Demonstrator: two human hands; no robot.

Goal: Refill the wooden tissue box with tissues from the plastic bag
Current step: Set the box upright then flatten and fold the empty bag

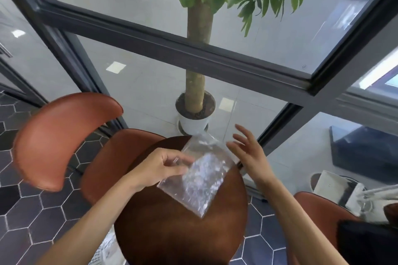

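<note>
Bag (200,178), clear plastic and crinkled, hangs tilted over a round wooden table (172,232) at lower centre of the frame; its contents read only as a blurred white shimmer. Behind, a dark window frame (172,49) crosses the upper frame, with a tree (197,49) in a white pot (193,123) beyond the glass, its crown cut off by the top edge. A brown chair (60,135) stands at left; a second one is half hidden behind the table and a third is cut off at lower right. The left hand (159,168) pinches the bag's left edge between thumb and fingers. The right hand (249,150) hovers just beside the bag's upper right corner, fingers spread, holding nothing. A pale lattice-patterned thing at the bottom edge, left of the table, is too cropped to identify.
</note>
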